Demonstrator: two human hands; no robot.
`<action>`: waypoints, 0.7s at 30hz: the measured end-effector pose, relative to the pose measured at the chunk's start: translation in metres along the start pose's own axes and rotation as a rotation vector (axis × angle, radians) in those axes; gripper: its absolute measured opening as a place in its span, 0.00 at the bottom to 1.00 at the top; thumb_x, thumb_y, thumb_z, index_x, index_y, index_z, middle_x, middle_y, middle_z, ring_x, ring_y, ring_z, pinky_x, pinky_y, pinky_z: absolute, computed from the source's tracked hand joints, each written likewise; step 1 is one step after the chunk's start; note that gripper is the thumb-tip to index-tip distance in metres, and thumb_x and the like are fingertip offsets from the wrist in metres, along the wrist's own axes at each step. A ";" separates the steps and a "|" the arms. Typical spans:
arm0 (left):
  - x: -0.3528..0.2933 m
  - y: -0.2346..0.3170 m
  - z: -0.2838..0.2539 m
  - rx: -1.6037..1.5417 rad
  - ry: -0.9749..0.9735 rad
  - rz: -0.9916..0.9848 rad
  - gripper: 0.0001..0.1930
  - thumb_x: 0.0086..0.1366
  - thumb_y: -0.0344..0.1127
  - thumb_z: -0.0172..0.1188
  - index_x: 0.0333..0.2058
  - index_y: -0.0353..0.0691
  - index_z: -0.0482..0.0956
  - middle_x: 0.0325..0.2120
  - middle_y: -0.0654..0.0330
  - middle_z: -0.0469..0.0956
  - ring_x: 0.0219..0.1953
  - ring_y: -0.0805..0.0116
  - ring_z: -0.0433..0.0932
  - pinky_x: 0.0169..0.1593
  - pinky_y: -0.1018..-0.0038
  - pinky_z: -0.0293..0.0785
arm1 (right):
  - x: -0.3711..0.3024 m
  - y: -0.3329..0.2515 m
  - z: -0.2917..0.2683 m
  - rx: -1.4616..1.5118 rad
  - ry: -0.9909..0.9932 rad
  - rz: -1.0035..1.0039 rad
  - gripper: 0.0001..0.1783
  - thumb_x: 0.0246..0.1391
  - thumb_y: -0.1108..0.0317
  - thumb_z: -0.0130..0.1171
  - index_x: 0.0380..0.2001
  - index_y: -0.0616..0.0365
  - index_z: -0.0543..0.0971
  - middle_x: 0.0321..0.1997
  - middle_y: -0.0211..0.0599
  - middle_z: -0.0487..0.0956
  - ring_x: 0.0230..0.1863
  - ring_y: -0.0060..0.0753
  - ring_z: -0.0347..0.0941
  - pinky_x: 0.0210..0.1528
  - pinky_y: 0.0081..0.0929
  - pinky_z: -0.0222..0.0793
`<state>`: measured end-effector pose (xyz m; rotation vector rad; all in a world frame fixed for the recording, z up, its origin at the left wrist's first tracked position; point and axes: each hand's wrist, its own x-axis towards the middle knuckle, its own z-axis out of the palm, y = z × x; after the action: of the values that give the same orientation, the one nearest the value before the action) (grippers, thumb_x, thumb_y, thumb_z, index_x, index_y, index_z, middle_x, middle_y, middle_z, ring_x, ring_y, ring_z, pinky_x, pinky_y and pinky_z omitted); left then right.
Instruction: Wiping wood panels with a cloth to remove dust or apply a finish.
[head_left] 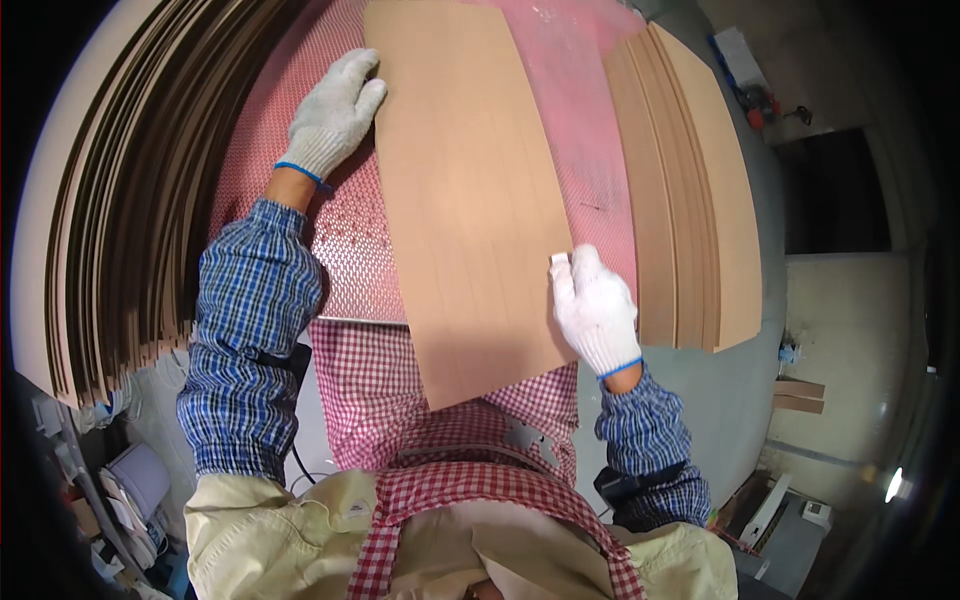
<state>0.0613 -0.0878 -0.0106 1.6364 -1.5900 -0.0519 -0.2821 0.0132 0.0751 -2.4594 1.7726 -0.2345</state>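
A long, light-brown wooden board lies lengthwise in front of me, its near end reaching past the worktable's edge over my apron. My left hand, in a white knit glove with a blue cuff edge, holds the board's left edge near the far end. At the right edge, closer to me, my right hand wears a matching glove and grips the board with fingers curled. A small flat white tip shows at its thumb; whether that is loose glove or a separate piece, I cannot tell.
A red and silver patterned worktable surface lies under the board. On the left stands a tall stack of thin boards; a smaller stack is on the right. Shelving with assorted items stands at lower left.
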 end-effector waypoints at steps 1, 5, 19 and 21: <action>0.000 -0.001 -0.002 -0.001 0.022 0.038 0.22 0.71 0.43 0.48 0.58 0.37 0.71 0.58 0.49 0.72 0.60 0.49 0.72 0.62 0.59 0.70 | 0.017 -0.002 0.004 -0.028 0.021 -0.048 0.16 0.68 0.57 0.50 0.31 0.58 0.69 0.19 0.55 0.76 0.22 0.59 0.77 0.24 0.52 0.71; 0.003 0.017 -0.020 -0.130 -0.192 -0.073 0.22 0.73 0.43 0.51 0.60 0.37 0.72 0.64 0.49 0.69 0.67 0.53 0.67 0.68 0.65 0.64 | 0.088 -0.006 0.013 -0.068 0.004 -0.099 0.17 0.68 0.57 0.48 0.33 0.61 0.70 0.23 0.57 0.79 0.26 0.61 0.79 0.28 0.53 0.74; 0.008 0.022 -0.032 -0.142 -0.182 -0.045 0.21 0.67 0.37 0.57 0.55 0.33 0.74 0.58 0.44 0.72 0.61 0.46 0.71 0.65 0.60 0.68 | 0.325 -0.030 0.037 -0.063 -0.064 -0.099 0.22 0.63 0.54 0.48 0.41 0.64 0.78 0.42 0.64 0.81 0.47 0.67 0.78 0.52 0.54 0.74; 0.011 0.024 -0.031 -0.127 -0.198 -0.057 0.20 0.66 0.36 0.57 0.54 0.33 0.74 0.58 0.44 0.72 0.60 0.46 0.72 0.64 0.59 0.68 | 0.353 -0.031 0.040 -0.107 -0.088 -0.090 0.22 0.62 0.53 0.48 0.40 0.64 0.78 0.42 0.63 0.81 0.48 0.66 0.78 0.52 0.54 0.73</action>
<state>0.0614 -0.0773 0.0282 1.6163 -1.6509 -0.3476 -0.1365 -0.3118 0.0646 -2.5829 1.6832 -0.0374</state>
